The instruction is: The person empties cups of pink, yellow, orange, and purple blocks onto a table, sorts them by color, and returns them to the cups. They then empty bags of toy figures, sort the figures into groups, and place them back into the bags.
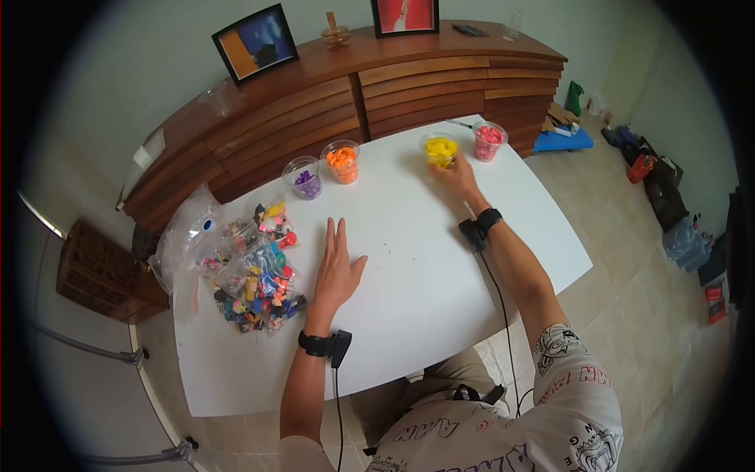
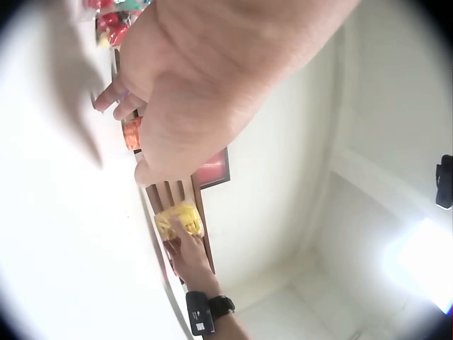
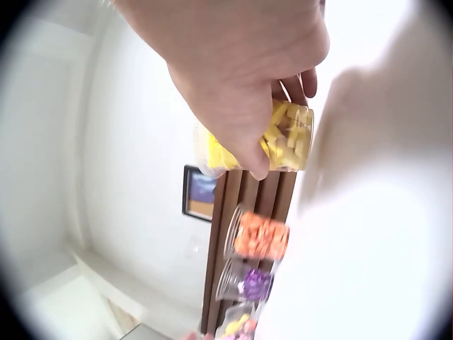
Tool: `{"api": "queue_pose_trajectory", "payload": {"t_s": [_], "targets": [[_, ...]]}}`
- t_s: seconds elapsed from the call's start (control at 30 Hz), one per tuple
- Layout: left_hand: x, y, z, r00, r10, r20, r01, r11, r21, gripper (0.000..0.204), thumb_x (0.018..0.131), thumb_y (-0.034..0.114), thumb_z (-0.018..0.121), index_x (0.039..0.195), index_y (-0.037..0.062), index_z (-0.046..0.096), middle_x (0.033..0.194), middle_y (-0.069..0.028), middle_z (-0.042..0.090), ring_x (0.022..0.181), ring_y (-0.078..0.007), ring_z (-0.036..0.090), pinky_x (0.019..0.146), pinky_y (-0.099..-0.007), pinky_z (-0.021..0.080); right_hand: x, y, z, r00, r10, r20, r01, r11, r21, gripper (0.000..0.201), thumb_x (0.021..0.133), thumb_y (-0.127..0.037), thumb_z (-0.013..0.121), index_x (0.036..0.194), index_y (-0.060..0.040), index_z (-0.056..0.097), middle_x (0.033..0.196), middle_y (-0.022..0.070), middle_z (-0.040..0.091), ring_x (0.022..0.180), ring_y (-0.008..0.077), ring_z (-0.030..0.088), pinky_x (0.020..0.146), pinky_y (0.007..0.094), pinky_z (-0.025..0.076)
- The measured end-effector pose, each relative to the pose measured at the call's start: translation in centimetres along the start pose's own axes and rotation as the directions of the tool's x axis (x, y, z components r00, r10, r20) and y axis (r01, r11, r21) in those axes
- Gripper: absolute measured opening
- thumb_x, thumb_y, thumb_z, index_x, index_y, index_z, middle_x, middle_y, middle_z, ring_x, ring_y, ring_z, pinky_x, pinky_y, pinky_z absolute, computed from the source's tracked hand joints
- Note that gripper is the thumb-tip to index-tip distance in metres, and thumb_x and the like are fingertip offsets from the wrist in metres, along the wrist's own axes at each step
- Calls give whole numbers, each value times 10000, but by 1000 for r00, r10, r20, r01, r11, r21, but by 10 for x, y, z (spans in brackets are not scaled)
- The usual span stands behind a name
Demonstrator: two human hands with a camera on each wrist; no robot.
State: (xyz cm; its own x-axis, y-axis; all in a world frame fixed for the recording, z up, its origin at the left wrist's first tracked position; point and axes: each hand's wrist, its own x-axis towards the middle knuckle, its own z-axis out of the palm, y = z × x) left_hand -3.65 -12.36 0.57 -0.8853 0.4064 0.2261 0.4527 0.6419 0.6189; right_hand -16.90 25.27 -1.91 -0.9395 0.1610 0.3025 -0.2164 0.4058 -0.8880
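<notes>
My right hand grips a clear plastic cup of yellow pieces near the far edge of the white table. In the right wrist view, the thumb and fingers wrap round the side of this yellow-filled cup, its base close over the tabletop. Just right of it stands a cup of pink pieces. My left hand holds nothing; its fingers are extended over the table, beside a pile of small toy figures, some in clear bags. Beyond the left hand stand cups of orange pieces and purple pieces.
The white table backs onto a wooden slatted cabinet with framed pictures on top. A large clear plastic bag lies at the table's left edge. A thin dark pen-like object lies by the pink cup.
</notes>
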Motion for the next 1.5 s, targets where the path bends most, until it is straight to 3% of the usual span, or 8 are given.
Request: {"api": "queue_pose_trajectory", "payload": {"t_s": [0.27,0.43,0.6,0.87,1.1,1.17,1.4,1.5], "targets": [[-2,-21,31,997,37,-69,-31,995,93,792,981,179,678,1621,-16,252,1696,-269,252,1561,-419,275,1242,-525,252,9,25,-32,990,-47,-134,58,995,81,726,836,-183,867,1407,28,471,1302,170,659,1185,256,662,1022,349,513],[-3,-21,33,993,40,-113,-29,995,95,786,970,176,686,1607,-21,270,1675,-272,295,1544,-426,307,1242,-525,260,-16,37,-32,968,-195,-160,143,947,-289,793,848,-175,850,1459,56,401,1392,255,600,1314,358,591,1127,422,446],[-1,-24,36,986,39,-163,-32,998,45,784,949,151,695,1589,-34,282,1641,-283,349,1524,-439,338,1241,-520,281,-72,26,-13,996,-58,-74,40,973,-225,922,887,-238,807,1562,94,275,1523,347,470,1428,422,489,1194,435,394],[2,-25,38,965,-65,-256,23,986,-164,757,949,83,690,1584,-21,290,1529,-302,475,1412,-446,480,1168,-507,396,-40,-59,102,938,-79,338,142,976,-165,1043,903,-385,805,1580,142,212,1580,357,395,1475,412,444,1193,435,402],[3,-28,43,944,-58,-324,3,985,-170,740,952,56,687,1582,10,301,1490,-285,524,1393,-415,518,1148,-496,425,39,-74,193,992,47,116,-62,989,134,987,844,-294,880,1545,109,313,1330,236,656,1238,302,665,1017,363,548],[3,-31,42,939,-40,-341,-19,986,-165,726,970,91,675,1583,-16,299,1470,-302,532,1360,-449,526,1137,-511,428,43,-70,193,977,-168,129,153,980,124,860,842,-232,876,1500,63,407,1182,160,711,1055,221,717,907,327,588],[14,-48,41,884,-257,-391,10,846,-533,434,1122,179,506,1502,-16,430,1358,-214,644,1243,-291,651,1056,-382,501,-30,-95,102,867,-46,497,-4,995,99,739,833,-203,852,1446,17,503,1199,148,699,1036,194,687,917,347,572],[15,-43,32,896,-291,-335,-3,751,-660,476,1160,303,414,1453,-65,482,1365,-208,644,1250,-283,643,1079,-377,483,-69,-129,68,740,-173,650,330,936,-125,738,815,-247,852,1440,-5,545,1213,169,702,1078,274,698,961,386,559]]}}
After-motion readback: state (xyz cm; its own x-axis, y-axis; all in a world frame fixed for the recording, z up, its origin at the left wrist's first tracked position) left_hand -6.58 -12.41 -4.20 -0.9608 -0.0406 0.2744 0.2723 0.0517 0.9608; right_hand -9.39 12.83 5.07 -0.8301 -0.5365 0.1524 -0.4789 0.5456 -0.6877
